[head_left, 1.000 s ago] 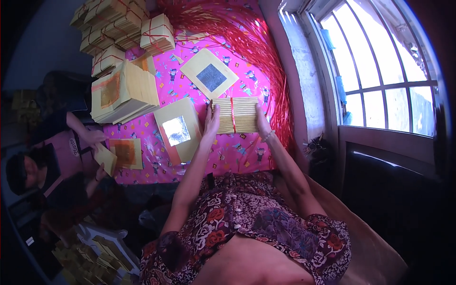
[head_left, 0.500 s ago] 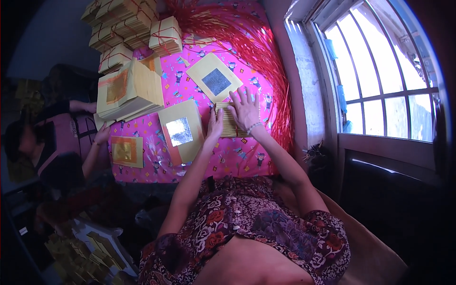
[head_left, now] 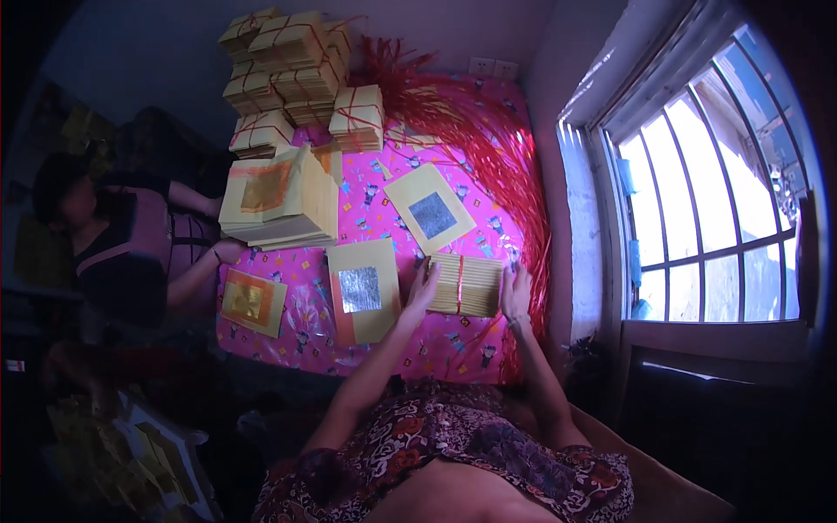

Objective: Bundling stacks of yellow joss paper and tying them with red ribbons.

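A ridged bundle of folded yellow paper (head_left: 481, 286) lies on the pink table cover, with a red plastic strip (head_left: 460, 283) round its middle. My left hand (head_left: 424, 288) presses its left edge, fingers pointing away from me. At the opposite edge, my right hand (head_left: 515, 295) rests with its fingers upright, so the bundle sits gripped between both palms. Just beyond it lies a yellow paper sheet with a silver square (head_left: 431, 215). Another silver-marked sheet (head_left: 362, 289), with an orange band, is left of my left hand.
Long red plastic strips (head_left: 514, 187) run down the table's right side. Tied paper bundles (head_left: 301, 78) are piled at the back left, behind a tall loose paper stack (head_left: 288, 196). A co-worker's hand (head_left: 228, 251) is at that stack. A barred window (head_left: 697, 183) stands at right.
My right hand has moved off the bundle's top to its right edge, uncovering the ridged surface and red strip. My left hand stays at the left edge. The whole view has shifted.
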The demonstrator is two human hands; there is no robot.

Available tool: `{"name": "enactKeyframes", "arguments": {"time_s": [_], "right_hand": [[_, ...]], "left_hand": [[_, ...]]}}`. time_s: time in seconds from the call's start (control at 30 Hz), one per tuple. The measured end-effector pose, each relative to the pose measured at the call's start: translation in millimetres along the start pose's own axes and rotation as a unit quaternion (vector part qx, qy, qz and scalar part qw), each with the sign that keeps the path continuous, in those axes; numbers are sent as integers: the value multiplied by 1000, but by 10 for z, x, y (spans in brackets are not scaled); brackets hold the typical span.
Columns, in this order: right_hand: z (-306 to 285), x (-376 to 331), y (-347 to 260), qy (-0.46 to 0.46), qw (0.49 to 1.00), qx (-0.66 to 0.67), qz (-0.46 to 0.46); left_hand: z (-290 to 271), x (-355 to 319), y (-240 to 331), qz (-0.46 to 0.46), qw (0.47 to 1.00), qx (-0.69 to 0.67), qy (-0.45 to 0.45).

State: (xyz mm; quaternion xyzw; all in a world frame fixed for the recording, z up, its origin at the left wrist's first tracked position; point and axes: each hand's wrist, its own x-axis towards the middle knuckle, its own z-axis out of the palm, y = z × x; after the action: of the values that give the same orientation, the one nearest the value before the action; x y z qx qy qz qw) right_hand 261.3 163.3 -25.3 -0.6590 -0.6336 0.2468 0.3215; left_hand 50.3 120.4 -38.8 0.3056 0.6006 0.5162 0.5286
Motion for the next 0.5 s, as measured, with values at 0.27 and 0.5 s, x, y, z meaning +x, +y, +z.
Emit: {"name": "enactKeyframes", "arguments": {"time_s": [0.27,0.5], "right_hand": [[37,45,-133,-191,926,309,101],[156,1245,-1585,-144,964,74,-212]], "left_hand": [[-67,215,176,-27,999,21,37],[-819,1180,1045,-116,968,-221,-8]]}}
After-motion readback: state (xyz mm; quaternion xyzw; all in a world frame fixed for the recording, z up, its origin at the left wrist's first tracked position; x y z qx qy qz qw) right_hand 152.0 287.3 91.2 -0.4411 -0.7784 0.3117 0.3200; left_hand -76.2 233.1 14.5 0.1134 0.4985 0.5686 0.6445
